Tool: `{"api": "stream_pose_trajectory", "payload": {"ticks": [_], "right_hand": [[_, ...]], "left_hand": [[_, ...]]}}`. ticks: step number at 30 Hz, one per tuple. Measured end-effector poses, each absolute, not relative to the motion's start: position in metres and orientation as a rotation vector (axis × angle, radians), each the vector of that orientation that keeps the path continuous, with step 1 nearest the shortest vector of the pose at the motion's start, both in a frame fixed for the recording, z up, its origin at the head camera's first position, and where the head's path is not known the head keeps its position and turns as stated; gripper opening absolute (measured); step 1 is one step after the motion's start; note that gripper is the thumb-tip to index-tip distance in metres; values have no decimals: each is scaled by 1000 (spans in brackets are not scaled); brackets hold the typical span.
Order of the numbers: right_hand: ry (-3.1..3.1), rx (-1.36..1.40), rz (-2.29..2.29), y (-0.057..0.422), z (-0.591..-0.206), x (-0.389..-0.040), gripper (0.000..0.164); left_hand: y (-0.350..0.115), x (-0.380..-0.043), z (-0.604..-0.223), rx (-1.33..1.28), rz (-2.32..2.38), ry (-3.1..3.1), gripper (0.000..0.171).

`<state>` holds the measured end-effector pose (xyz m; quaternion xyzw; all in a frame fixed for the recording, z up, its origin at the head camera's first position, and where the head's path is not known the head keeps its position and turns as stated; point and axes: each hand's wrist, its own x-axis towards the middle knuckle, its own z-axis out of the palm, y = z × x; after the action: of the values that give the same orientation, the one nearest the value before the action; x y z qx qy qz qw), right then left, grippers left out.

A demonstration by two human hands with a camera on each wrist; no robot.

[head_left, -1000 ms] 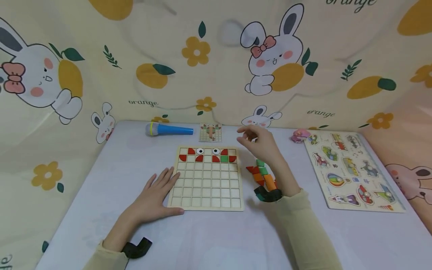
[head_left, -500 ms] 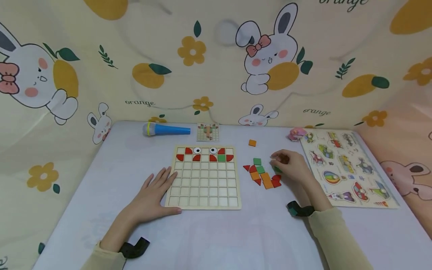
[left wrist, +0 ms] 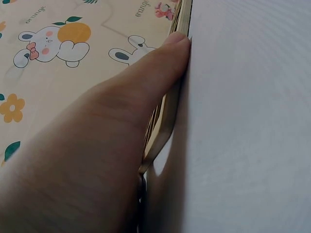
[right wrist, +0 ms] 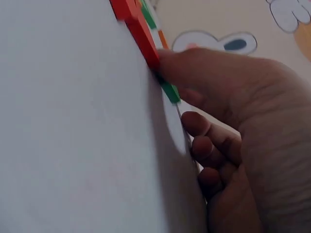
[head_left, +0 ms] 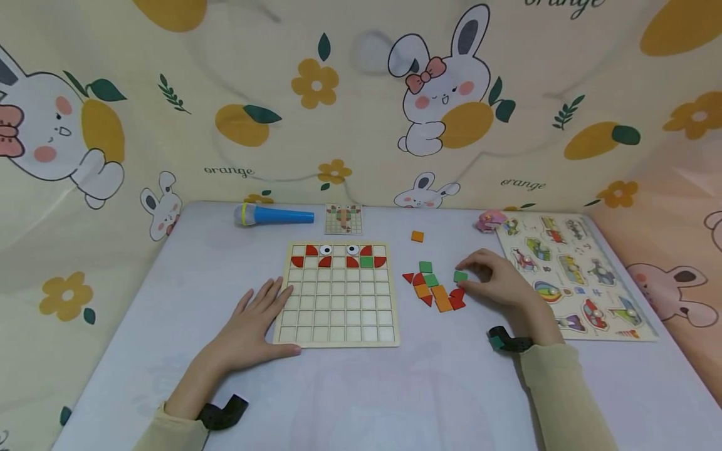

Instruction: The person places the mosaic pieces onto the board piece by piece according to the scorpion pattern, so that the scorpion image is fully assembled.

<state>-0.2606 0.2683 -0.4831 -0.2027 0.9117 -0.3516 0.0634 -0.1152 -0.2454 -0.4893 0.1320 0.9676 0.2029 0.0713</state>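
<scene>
Right hand (head_left: 499,282) has moved from above the pieces, near the upper centre, down to the right of them. Its thumb and forefinger are bent about a green square (head_left: 460,276), right of the frame's centre; whether they pinch it I cannot tell. In the right wrist view, the thumb tip is against or just beside a red piece (right wrist: 143,41). Left hand (head_left: 248,332), fingers spread and holding nothing, rests at the left edge of the board (head_left: 338,307), centre frame, where red tiles, one green tile and two eye tiles (head_left: 325,250) fill part of the top rows. One orange square (head_left: 417,237) lies apart above the other pieces. Upper centre has a card (head_left: 343,219), with a blue microphone (head_left: 279,216) to its left; a puzzle (head_left: 595,334) lies at right.
</scene>
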Motion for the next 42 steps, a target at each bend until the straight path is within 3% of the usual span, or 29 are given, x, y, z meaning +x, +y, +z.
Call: {"api": "stream_pose_trajectory", "payload": {"ticks": [42], "right_hand": [[2829,-443,-1119,270,-484,-260,32]], "left_hand": [[-248,-118,-494,399,584,2910,123]]}}
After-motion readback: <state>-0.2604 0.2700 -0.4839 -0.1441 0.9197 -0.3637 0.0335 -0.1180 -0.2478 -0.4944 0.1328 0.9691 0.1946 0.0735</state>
